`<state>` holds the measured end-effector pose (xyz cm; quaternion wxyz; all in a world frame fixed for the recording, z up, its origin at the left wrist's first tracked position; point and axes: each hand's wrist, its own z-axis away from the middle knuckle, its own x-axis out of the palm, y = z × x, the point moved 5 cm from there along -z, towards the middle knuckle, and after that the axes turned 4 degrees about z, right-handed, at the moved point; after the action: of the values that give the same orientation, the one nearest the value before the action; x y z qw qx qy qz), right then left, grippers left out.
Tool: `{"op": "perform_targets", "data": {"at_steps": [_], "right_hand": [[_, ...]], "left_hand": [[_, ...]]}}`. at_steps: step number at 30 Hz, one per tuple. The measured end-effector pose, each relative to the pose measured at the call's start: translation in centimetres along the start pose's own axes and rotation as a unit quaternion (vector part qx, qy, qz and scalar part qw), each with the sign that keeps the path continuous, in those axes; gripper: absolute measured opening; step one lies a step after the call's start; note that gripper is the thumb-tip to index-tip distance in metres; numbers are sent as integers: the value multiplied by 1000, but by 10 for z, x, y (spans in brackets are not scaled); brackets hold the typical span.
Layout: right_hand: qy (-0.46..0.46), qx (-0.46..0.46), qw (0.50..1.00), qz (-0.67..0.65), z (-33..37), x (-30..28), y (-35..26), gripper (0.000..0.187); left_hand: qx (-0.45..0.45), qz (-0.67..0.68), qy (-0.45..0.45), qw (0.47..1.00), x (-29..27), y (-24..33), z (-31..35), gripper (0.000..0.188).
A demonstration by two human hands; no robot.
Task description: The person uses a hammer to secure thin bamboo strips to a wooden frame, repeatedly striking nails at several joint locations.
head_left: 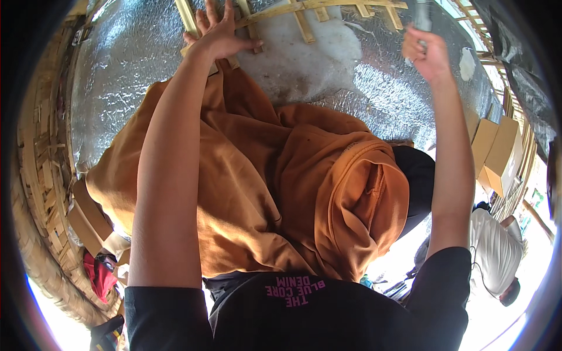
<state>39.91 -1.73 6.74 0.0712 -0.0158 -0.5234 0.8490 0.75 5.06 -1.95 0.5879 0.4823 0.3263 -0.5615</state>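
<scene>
My left hand (216, 34) lies with its fingers spread over pale wooden strips at the far left of the silvery foil surface (386, 88). A long curved wooden strip (275, 11) runs rightward from beside it, with several short wooden pieces (301, 26) crossing it. To the right, my right hand (426, 54) is raised and closed round a pale, narrow object (422, 17). Motion smears that object, so I cannot tell its kind. An orange-brown cloth (234, 175) covers my lap and bunches up under my forearms.
Woven bamboo walling (47, 158) curves along the left side. Open cardboard boxes stand at the right (497, 149) and at the lower left (88, 225). A person in a white shirt (494, 251) is at the lower right. Dark sheeting (527, 76) hangs at the upper right.
</scene>
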Motion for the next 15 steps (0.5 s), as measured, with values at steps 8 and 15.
{"op": "perform_targets", "data": {"at_steps": [8, 15], "right_hand": [[-16, 158, 973, 169, -7, -7, 30, 36], [-95, -104, 989, -53, 4, 8, -19, 19]], "left_hand": [[2, 13, 11, 1000, 6, -5, -1, 135], [10, 15, 11, 1000, -2, 3, 4, 135]]}}
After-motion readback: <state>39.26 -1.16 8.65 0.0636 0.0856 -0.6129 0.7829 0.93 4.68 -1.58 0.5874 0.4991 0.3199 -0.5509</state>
